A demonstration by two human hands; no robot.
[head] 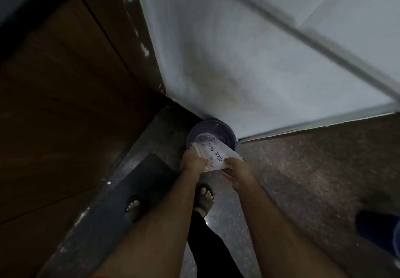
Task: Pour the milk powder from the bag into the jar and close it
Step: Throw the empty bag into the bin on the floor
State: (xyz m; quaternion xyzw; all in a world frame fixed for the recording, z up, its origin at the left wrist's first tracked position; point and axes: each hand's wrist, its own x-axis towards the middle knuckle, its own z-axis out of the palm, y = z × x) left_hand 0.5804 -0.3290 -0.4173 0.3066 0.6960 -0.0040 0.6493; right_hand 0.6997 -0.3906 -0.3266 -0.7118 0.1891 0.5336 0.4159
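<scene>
A clear plastic bag (218, 155) with "MILK POWDER" handwritten on it is held between both hands, low over the floor. My left hand (192, 162) grips its left edge. My right hand (238, 170) grips its right edge. Just beyond the bag stands a round dark purple bucket-like container (213, 131), open at the top, in the corner against the white wall. The bag partly overlaps its near rim. No jar or lid is visible.
A brown wooden door or cabinet (65, 104) fills the left side. A pale wall (249, 61) rises ahead. A dark mat (134, 182) lies on the speckled floor (313, 169). My sandalled feet (204, 200) stand below the hands. A blue object (378, 228) sits at right.
</scene>
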